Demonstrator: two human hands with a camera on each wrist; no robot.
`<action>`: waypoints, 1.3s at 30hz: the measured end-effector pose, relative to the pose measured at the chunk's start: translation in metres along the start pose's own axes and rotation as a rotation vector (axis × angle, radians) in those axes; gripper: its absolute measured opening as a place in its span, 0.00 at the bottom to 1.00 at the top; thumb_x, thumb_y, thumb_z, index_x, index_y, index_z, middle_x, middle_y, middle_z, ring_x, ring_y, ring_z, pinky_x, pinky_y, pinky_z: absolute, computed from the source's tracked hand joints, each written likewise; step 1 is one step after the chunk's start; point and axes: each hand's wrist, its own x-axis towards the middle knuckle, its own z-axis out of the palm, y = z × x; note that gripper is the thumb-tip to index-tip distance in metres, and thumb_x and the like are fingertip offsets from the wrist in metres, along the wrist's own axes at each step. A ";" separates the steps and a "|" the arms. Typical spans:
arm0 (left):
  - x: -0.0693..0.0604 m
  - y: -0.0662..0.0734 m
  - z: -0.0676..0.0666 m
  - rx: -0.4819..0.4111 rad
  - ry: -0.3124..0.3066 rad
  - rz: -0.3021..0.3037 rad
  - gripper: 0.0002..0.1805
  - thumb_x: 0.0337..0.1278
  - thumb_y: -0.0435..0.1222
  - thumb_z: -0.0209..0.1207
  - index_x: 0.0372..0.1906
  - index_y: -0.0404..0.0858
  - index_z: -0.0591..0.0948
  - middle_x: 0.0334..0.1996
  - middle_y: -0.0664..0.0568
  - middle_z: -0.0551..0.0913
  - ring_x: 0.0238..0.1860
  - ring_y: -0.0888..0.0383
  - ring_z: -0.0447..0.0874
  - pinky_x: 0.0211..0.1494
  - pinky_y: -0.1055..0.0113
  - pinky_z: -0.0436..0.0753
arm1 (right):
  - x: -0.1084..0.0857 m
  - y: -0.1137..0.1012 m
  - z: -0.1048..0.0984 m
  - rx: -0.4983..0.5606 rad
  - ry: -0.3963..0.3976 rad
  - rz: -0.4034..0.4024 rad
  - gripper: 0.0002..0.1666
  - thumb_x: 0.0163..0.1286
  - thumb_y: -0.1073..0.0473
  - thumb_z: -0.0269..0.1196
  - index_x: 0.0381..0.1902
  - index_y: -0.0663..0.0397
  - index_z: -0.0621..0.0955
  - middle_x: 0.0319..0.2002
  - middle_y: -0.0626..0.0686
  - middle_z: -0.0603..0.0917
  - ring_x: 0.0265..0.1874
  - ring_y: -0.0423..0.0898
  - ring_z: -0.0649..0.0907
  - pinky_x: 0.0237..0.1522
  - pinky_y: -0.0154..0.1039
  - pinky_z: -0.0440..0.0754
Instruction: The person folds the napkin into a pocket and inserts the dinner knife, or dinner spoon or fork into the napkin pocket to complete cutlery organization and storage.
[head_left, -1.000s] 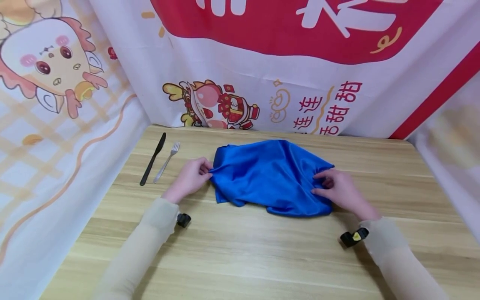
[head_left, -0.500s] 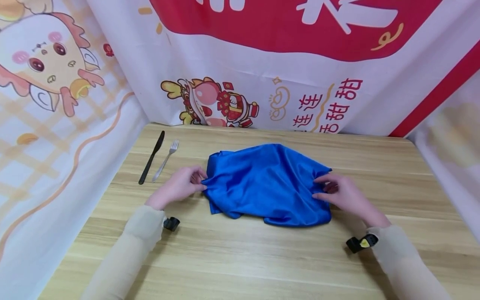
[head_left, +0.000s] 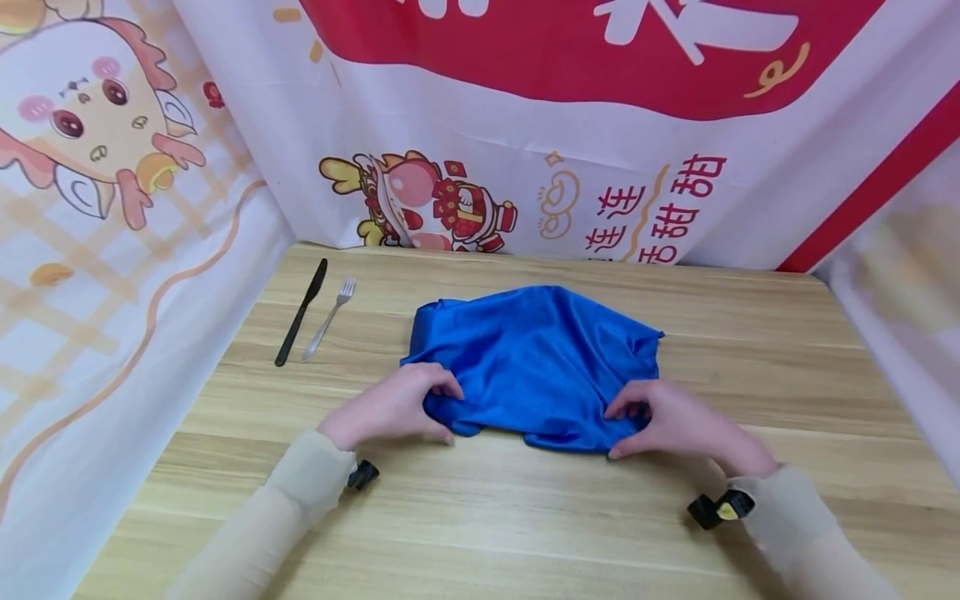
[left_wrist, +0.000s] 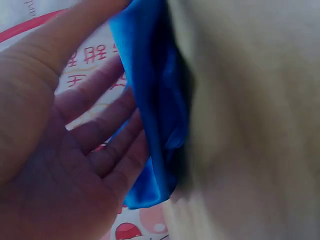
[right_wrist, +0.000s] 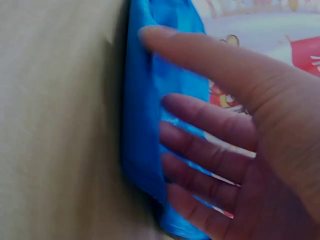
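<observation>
A crumpled blue satin cloth (head_left: 532, 358) lies on the wooden table in front of me. My left hand (head_left: 397, 404) is at its near left corner, thumb spread away from the fingers. In the left wrist view the fingers are loosely extended against the cloth (left_wrist: 150, 75). At the near right corner is my right hand (head_left: 671, 421), its fingers over the cloth and its thumb by the near edge. The right wrist view shows gently bent fingers, well apart from the thumb, with the cloth (right_wrist: 140, 115) beside them. Neither hand visibly pinches the fabric.
A black knife (head_left: 302, 312) and a silver-coloured fork (head_left: 330, 318) lie side by side at the table's far left. Printed white cloth (head_left: 510, 125) with red patches hangs behind the table and along both sides. Each wrist bears a small black camera.
Both hands have let go of the cloth's left and right sides and moved toward me to its near corners. The cloth shifted slightly toward me and to the left. Knife and fork stay put.
</observation>
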 end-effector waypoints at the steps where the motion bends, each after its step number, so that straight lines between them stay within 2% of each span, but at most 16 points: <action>1: 0.000 0.000 0.002 0.015 -0.006 -0.003 0.23 0.46 0.46 0.80 0.48 0.47 0.85 0.46 0.61 0.81 0.49 0.59 0.76 0.57 0.58 0.78 | 0.000 0.000 0.002 -0.007 -0.017 -0.003 0.25 0.50 0.39 0.81 0.42 0.42 0.87 0.41 0.41 0.82 0.39 0.47 0.77 0.40 0.40 0.78; 5: 0.002 -0.004 0.005 0.038 0.000 0.014 0.12 0.53 0.38 0.76 0.43 0.47 0.88 0.43 0.61 0.82 0.48 0.58 0.77 0.57 0.58 0.78 | 0.000 0.001 0.004 -0.014 -0.043 -0.042 0.21 0.50 0.44 0.82 0.39 0.39 0.87 0.41 0.41 0.81 0.40 0.47 0.77 0.41 0.41 0.76; 8: 0.003 -0.005 0.002 0.054 0.002 0.024 0.07 0.59 0.37 0.73 0.41 0.47 0.90 0.40 0.63 0.83 0.46 0.60 0.79 0.56 0.59 0.78 | 0.000 0.002 0.002 0.009 -0.062 -0.081 0.16 0.53 0.47 0.81 0.36 0.39 0.88 0.39 0.41 0.82 0.39 0.47 0.77 0.41 0.42 0.76; 13: 0.001 -0.003 -0.002 0.052 -0.027 0.018 0.04 0.63 0.38 0.70 0.42 0.47 0.91 0.39 0.63 0.86 0.43 0.62 0.80 0.53 0.60 0.79 | -0.001 0.001 0.000 0.044 -0.091 -0.126 0.07 0.59 0.51 0.78 0.32 0.40 0.89 0.34 0.38 0.83 0.35 0.43 0.79 0.37 0.39 0.78; 17: 0.000 -0.004 -0.008 -0.012 -0.034 0.023 0.05 0.68 0.39 0.66 0.44 0.46 0.90 0.39 0.63 0.87 0.40 0.63 0.80 0.48 0.62 0.81 | -0.002 0.002 -0.003 0.122 -0.091 -0.146 0.03 0.64 0.56 0.75 0.32 0.44 0.89 0.30 0.39 0.84 0.28 0.42 0.80 0.29 0.35 0.79; 20: 0.001 -0.003 -0.016 -0.078 0.021 0.030 0.07 0.72 0.40 0.62 0.44 0.45 0.88 0.36 0.59 0.86 0.35 0.61 0.79 0.41 0.64 0.81 | -0.003 0.001 -0.011 0.168 -0.041 -0.123 0.00 0.68 0.58 0.72 0.35 0.45 0.89 0.28 0.41 0.85 0.25 0.42 0.80 0.26 0.34 0.79; 23: 0.002 0.001 -0.028 -0.156 0.123 0.060 0.08 0.74 0.41 0.59 0.42 0.44 0.87 0.32 0.53 0.83 0.33 0.58 0.77 0.36 0.62 0.79 | -0.007 -0.005 -0.025 0.163 0.061 -0.114 0.04 0.70 0.60 0.69 0.39 0.46 0.90 0.31 0.41 0.85 0.27 0.43 0.80 0.27 0.35 0.79; 27: -0.004 0.015 -0.046 -0.272 0.279 0.113 0.09 0.76 0.39 0.57 0.38 0.41 0.84 0.29 0.52 0.76 0.32 0.55 0.74 0.35 0.60 0.74 | -0.016 -0.019 -0.047 0.167 0.207 -0.149 0.09 0.72 0.66 0.66 0.43 0.50 0.90 0.37 0.44 0.88 0.33 0.43 0.82 0.34 0.35 0.83; 30: -0.013 0.030 -0.056 -0.320 0.332 0.162 0.12 0.77 0.36 0.55 0.33 0.40 0.80 0.25 0.54 0.70 0.29 0.54 0.71 0.34 0.60 0.69 | -0.026 -0.030 -0.061 0.205 0.263 -0.185 0.12 0.71 0.72 0.64 0.45 0.54 0.90 0.40 0.48 0.89 0.36 0.41 0.83 0.37 0.32 0.83; 32: -0.020 0.038 -0.059 -0.330 0.305 0.196 0.13 0.77 0.36 0.55 0.30 0.42 0.78 0.23 0.56 0.66 0.25 0.55 0.68 0.31 0.62 0.67 | -0.033 -0.036 -0.067 0.234 0.255 -0.225 0.14 0.70 0.74 0.63 0.44 0.54 0.90 0.42 0.50 0.89 0.38 0.41 0.84 0.39 0.31 0.83; 33: -0.022 0.041 -0.059 -0.334 0.262 0.213 0.15 0.78 0.36 0.54 0.28 0.43 0.77 0.21 0.57 0.65 0.24 0.55 0.68 0.30 0.63 0.66 | -0.035 -0.037 -0.068 0.241 0.231 -0.256 0.15 0.69 0.76 0.63 0.44 0.54 0.90 0.41 0.50 0.89 0.38 0.41 0.84 0.39 0.31 0.83; 34: -0.025 0.043 -0.059 -0.340 0.207 0.235 0.17 0.79 0.36 0.53 0.26 0.43 0.76 0.20 0.58 0.64 0.22 0.56 0.67 0.29 0.63 0.66 | -0.037 -0.038 -0.069 0.257 0.184 -0.289 0.17 0.70 0.77 0.61 0.44 0.53 0.90 0.41 0.50 0.89 0.38 0.41 0.85 0.40 0.31 0.83; 36: -0.028 0.045 -0.056 -0.364 0.050 0.242 0.19 0.81 0.37 0.49 0.28 0.45 0.80 0.20 0.61 0.71 0.25 0.58 0.73 0.31 0.64 0.72 | -0.037 -0.037 -0.068 0.302 0.053 -0.348 0.19 0.71 0.78 0.58 0.46 0.54 0.89 0.39 0.50 0.90 0.38 0.44 0.87 0.43 0.34 0.84; 38: -0.027 0.044 -0.052 -0.393 -0.112 0.210 0.21 0.83 0.40 0.46 0.30 0.46 0.84 0.21 0.63 0.79 0.31 0.59 0.80 0.37 0.63 0.77 | -0.035 -0.032 -0.065 0.338 -0.061 -0.335 0.19 0.74 0.75 0.56 0.48 0.53 0.88 0.38 0.50 0.90 0.38 0.46 0.88 0.44 0.36 0.84; 39: -0.025 0.042 -0.049 -0.405 -0.166 0.188 0.22 0.83 0.41 0.45 0.32 0.45 0.86 0.24 0.62 0.83 0.34 0.59 0.83 0.42 0.61 0.80 | -0.033 -0.029 -0.063 0.365 -0.104 -0.315 0.18 0.76 0.74 0.55 0.51 0.54 0.88 0.40 0.51 0.90 0.38 0.48 0.88 0.46 0.37 0.85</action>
